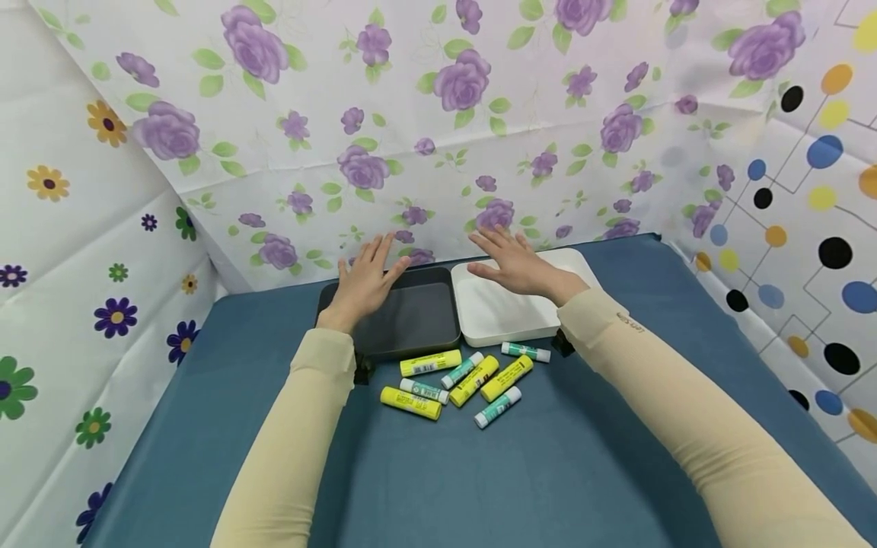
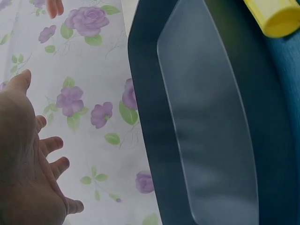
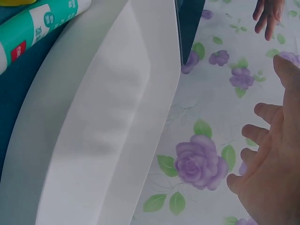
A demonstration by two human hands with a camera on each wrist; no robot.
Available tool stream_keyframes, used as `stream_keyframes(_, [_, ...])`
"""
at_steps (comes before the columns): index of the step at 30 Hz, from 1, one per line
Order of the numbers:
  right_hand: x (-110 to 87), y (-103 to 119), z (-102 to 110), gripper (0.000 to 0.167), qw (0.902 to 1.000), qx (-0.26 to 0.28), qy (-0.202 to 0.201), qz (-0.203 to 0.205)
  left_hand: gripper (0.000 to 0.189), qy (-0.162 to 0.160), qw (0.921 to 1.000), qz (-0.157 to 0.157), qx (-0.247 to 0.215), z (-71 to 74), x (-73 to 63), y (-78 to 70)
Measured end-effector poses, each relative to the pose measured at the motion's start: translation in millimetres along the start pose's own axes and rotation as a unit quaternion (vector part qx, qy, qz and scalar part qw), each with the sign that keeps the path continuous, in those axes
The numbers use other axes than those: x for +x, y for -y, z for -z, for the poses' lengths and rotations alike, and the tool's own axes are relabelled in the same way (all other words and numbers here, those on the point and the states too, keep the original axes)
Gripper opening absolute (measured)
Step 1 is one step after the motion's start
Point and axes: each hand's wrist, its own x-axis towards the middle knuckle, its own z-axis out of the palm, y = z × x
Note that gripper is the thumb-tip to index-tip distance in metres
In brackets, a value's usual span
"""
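Fingers spread, my left hand (image 1: 365, 283) hovers over the left side of a dark grey tray (image 1: 418, 316) and holds nothing. My right hand (image 1: 517, 264), its fingers also extended, hovers above a white tray (image 1: 479, 308) that stands beside the dark one. Both trays hold nothing that I can see. In front of them lies a loose group of glue sticks: several yellow ones, among them a yellow glue stick (image 1: 411, 403), and several green-and-white ones, such as a green glue stick (image 1: 498, 407). In the right wrist view a green glue stick (image 3: 40, 28) lies beside the white tray.
A blue cloth (image 1: 507, 479) covers the table. Behind the trays rises a white sheet with purple flowers (image 1: 366, 167). A flower-patterned sheet (image 1: 68, 266) hangs at the left and a dotted sheet (image 1: 808, 221) at the right.
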Motion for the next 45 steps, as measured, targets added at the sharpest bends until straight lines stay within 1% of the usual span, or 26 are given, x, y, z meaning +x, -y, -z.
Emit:
stream_keyframes(4, [-2.3, 3.6, 0.1, 0.075, 1.0, 0.0, 0.002, 0.006, 0.075, -0.006, 1.0, -0.001, -0.006, 4.2, -5.5, 2.5])
stream_keyframes(9, [-6.0, 8.2, -0.8, 0.072, 0.9996, 0.004, -0.009, 0.026, 0.076, 0.001, 0.9998, -0.009, -0.016, 8.3, -12.0, 8.4])
stream_keyframes(14, [-9.2, 15.6, 0.3, 0.07, 0.9986, 0.019, -0.017, 0.046, 0.076, -0.003, 0.9993, -0.017, -0.034, 14.4, -21.7, 14.9])
stream_keyframes(19, [-11.2, 22.1, -0.9, 0.071, 0.9967, 0.046, -0.015, 0.065, 0.077, -0.003, 0.9992, -0.016, -0.036, 18.6, -29.5, 22.1])
stream_keyframes(22, [-13.9, 26.4, -2.4, 0.07, 0.9948, 0.068, -0.008, 0.075, 0.076, -0.001, 0.9993, -0.015, -0.034, 20.7, -33.1, 25.7])
stream_keyframes(25, [-16.8, 31.0, -3.9, 0.07, 0.9933, 0.079, 0.005, 0.084, 0.076, -0.002, 0.9993, -0.014, -0.035, 23.7, -36.2, 27.8])
stream_keyframes(30, [-21.8, 39.7, -5.2, 0.071, 0.9926, 0.077, 0.026, 0.09, 0.075, -0.004, 0.9991, -0.02, -0.037, 28.4, -39.9, 30.4])
stream_keyframes(36, [-29.3, 47.3, -5.9, 0.068, 0.9905, 0.075, 0.045, 0.106, 0.076, -0.011, 0.9989, -0.017, -0.043, 34.7, -46.2, 37.4])
stream_keyframes(40, [-34.8, 52.3, -5.4, 0.068, 0.99, 0.074, 0.05, 0.109, 0.077, -0.013, 0.9991, -0.012, -0.038, 40.2, -50.7, 43.3])
stream_keyframes(45, [-40.1, 54.4, -9.0, 0.068, 0.9894, 0.084, 0.053, 0.106, 0.074, -0.021, 0.9989, -0.008, -0.042, 41.6, -55.5, 52.6])
